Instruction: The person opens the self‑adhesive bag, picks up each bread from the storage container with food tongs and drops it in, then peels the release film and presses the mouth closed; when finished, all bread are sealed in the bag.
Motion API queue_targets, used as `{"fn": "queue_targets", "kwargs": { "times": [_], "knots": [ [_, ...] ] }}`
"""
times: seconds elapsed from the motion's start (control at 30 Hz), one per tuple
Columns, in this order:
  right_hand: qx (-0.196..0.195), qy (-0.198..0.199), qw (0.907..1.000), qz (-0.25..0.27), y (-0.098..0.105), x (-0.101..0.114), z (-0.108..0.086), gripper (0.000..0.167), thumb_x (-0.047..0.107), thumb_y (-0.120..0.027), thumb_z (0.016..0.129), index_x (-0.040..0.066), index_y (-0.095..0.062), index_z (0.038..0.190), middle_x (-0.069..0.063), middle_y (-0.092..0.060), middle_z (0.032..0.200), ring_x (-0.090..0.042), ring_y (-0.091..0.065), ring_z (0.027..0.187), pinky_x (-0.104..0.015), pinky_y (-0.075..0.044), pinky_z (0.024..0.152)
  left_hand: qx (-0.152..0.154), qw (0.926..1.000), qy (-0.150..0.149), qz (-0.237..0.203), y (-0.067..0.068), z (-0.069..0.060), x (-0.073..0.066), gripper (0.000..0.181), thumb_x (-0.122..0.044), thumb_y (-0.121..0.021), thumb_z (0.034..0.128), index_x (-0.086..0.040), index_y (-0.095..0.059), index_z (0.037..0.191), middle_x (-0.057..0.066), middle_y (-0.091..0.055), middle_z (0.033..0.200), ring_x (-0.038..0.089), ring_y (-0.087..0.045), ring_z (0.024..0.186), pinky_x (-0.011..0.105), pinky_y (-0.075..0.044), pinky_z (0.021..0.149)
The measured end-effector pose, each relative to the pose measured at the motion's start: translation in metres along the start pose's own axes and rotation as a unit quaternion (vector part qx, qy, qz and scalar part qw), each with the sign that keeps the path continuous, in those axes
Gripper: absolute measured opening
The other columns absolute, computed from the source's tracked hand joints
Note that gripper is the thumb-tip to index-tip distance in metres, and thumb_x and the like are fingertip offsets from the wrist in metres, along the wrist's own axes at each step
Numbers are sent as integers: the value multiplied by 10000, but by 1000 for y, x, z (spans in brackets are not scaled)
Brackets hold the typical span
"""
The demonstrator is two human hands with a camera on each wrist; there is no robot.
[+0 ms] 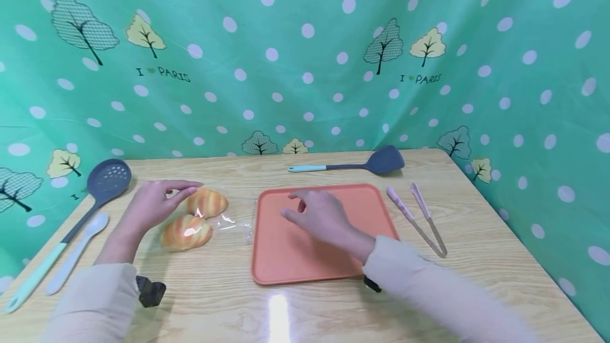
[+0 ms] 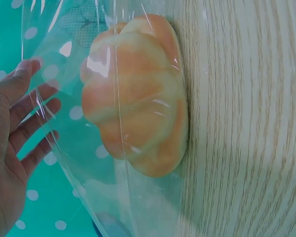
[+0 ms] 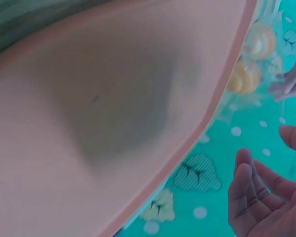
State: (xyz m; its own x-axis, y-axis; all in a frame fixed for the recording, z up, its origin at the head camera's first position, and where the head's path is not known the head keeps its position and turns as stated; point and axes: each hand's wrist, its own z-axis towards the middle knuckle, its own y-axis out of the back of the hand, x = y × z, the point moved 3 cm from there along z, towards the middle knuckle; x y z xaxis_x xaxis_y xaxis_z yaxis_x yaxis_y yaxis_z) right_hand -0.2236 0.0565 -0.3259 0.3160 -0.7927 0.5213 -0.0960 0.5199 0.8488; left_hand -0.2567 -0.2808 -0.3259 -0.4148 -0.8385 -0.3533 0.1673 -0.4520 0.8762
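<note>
Two striped bread rolls, a rear roll [image 1: 207, 203] and a front roll [image 1: 186, 233], lie in a clear plastic bag [image 1: 232, 222] on the table. My left hand [image 1: 153, 204] is beside the rolls at the bag's left end. In the left wrist view, the left thumb and forefinger pinch the film's raised edge, and the other fingers stretch out behind it. My right hand [image 1: 325, 216] hovers over a pink tray [image 1: 276, 263], its fingers loosely bent around nothing. The right wrist view shows a gap between its thumb [image 3: 293, 138] and fingers.
A slotted skimmer [image 1: 108, 180] and a pale spoon [image 1: 97, 222] lie at the left. Behind the tray is a blue turner [image 1: 383, 161]. Tongs with lilac grips [image 1: 400, 202] rest spread at its right. A dotted green cloth [image 1: 305, 68] hangs along the table's back and sides.
</note>
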Motion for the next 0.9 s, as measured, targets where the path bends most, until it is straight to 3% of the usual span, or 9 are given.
{"fn": "queue_targets", "kwargs": {
  "times": [0.47,0.73,0.9],
  "knots": [
    [806,-239,9916,979,-52,39,17,485,405,-722,952,133,-668,1350,69,-624,758,-97,-567,523,-249,-461,518,17,9999,65,-124,0,0,0,231,-219,-641,1024,-82,-778,1149,190,-742,1101,449,-687,977,601,-519,860],
    [1069,-540,9850,1243,-70,56,25,476,378,-745,936,131,-675,1336,57,-622,776,-88,-570,612,-245,-461,537,42,9999,90,-123,0,0,0,228,-220,-642,1023,-89,-778,1150,192,-742,1098,460,-684,989,612,-519,859],
    [1199,-605,9840,1167,-79,63,31,497,376,-745,933,95,-669,1336,42,-685,821,-68,-612,717,-255,-514,652,95,9997,163,-137,1,0,0,241,-234,-632,1030,-88,-775,1159,192,-736,1122,460,-679,1013,615,-513,875]
  ]
}}
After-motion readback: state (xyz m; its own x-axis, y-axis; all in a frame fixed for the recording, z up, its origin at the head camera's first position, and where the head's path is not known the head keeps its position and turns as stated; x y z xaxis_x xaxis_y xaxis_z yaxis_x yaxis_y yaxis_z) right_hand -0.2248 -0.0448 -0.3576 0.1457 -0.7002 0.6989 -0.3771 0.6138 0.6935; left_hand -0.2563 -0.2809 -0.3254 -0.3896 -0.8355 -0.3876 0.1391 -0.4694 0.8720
